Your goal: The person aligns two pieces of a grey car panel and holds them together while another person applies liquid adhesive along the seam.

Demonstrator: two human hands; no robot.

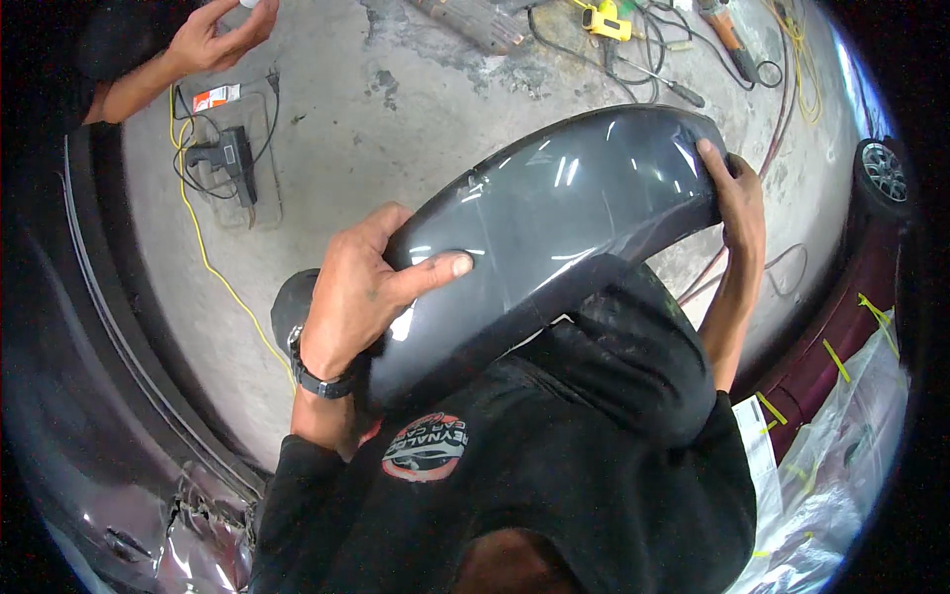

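Note:
A curved, glossy dark grey car panel (554, 208) lies at a slant across my lap, over my black shirt. My left hand (361, 287), with a watch at the wrist, grips its left end, thumb across the glossy face and fingers round the top edge. At the right end, my right hand (735, 198) has its thumb on the face and its other fingers behind the edge, partly hidden. The panel's surface shows reflections and some faint marks.
A co-worker's hand (223, 40) holds something small and white. Around me are a black corded tool (226, 163), yellow tool (604, 22), orange-black tool (727, 45), cables, screwdriver (678, 89), damaged car body (198, 535) and a maroon car (821, 366) with tape and plastic sheeting.

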